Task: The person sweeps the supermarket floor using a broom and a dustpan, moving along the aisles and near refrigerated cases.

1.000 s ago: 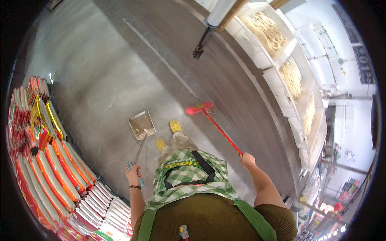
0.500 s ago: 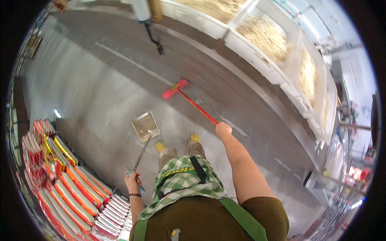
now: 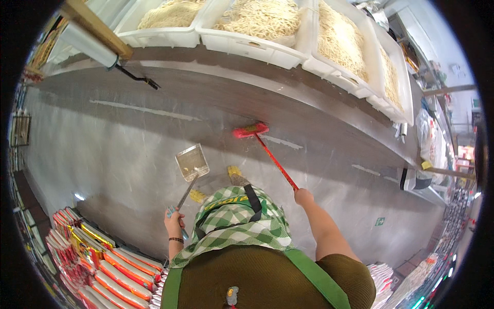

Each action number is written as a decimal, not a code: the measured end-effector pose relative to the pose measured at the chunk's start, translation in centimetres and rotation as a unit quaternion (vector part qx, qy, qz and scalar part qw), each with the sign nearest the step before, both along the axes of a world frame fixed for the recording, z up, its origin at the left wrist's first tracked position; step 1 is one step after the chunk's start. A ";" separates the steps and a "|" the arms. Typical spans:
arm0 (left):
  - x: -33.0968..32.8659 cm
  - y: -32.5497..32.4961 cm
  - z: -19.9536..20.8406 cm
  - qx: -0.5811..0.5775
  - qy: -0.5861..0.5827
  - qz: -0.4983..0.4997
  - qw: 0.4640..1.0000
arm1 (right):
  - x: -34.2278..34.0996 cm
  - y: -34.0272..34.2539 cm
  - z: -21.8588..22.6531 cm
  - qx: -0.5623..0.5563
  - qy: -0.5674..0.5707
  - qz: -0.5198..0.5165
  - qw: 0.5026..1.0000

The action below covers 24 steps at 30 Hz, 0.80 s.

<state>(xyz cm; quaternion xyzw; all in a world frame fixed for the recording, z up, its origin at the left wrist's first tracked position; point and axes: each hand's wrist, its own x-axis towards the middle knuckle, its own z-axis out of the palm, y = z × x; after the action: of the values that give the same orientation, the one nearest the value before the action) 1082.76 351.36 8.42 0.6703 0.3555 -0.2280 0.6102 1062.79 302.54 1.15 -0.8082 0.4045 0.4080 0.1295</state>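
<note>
The right hand (image 3: 303, 196) is closed around the upper end of a red broom handle (image 3: 276, 162), arm stretched forward. The left hand (image 3: 174, 222) is wrapped round the grip of a long-handled metal dustpan (image 3: 192, 161), held close to the body. To sweep well here, my judgement is that the broom head (image 3: 250, 130) should be drawn in short strokes back toward the pan while the left hand presses the pan's front lip flat on the floor (image 3: 128, 149), so nothing slips under it.

The broom slants away from the right hand, its red bristle head on the grey floor ahead and slightly left, near the shadowed foot of a long display stand. The dustpan is a shallow, shiny square tray resting ahead of the left hand, well apart from the broom head. Yellow shoes (image 3: 234, 172) show between the two tools. Beyond the broom, white tubs of pale noodles (image 3: 257, 20) sit on the stand; colourful packets (image 3: 103, 257) lie left of the left hand.
</note>
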 end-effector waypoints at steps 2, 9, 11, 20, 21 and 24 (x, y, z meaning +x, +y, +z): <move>0.2 -0.8 -0.7 -0.005 -0.003 -0.020 1.000 | -1.3 0.9 2.1 0.000 -0.034 -0.003 0.999; 2.0 -4.1 -0.2 -0.029 -0.024 -0.097 0.995 | -4.5 3.4 6.0 -0.054 -0.111 -0.098 0.988; 3.5 -5.3 0.0 -0.034 -0.033 -0.130 0.990 | -3.4 3.9 3.7 -0.049 -0.134 -0.146 0.979; 9.3 -7.9 2.4 0.031 -0.005 -0.330 0.944 | -0.7 13.0 -4.3 0.099 -0.038 -0.330 0.938; 10.2 -8.3 2.8 0.045 -0.001 -0.366 0.930 | -1.2 13.9 -4.0 0.094 -0.047 -0.321 0.941; 14.8 -7.1 0.5 0.077 -0.043 -0.499 0.862 | -0.6 14.8 -1.9 0.078 -0.078 -0.288 0.951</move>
<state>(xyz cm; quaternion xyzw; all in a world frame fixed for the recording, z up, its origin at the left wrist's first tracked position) 1097.52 344.30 8.90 0.8122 -0.0361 -0.4448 0.3758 1062.22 317.35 -0.78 -0.6740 0.5756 0.3190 0.3355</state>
